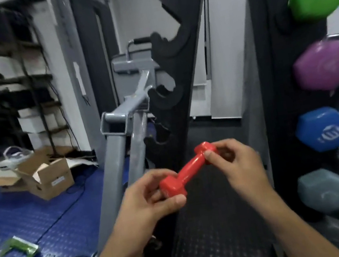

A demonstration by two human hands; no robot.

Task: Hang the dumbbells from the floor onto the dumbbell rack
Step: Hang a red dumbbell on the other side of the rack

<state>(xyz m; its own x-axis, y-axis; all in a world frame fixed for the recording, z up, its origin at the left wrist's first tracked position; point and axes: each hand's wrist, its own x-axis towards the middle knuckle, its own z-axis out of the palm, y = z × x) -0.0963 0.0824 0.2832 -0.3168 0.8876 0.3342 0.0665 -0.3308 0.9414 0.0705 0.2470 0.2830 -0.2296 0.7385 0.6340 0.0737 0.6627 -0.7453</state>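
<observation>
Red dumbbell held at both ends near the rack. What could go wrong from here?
1. Both hands, left and right, pinch the red dumbbell at its heads with fingertips only; that light grip may slip.
2. It is tilted, so one end might miss the rack's empty notches.
3. If dropped, it would likely hit the black mat and roll.

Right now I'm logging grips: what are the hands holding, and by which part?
A red dumbbell: the left hand pinches its near head, the right hand its far head.

Head-worn camera looks forward and down, close over both hands, dumbbell rack (178, 64) just ahead
</observation>
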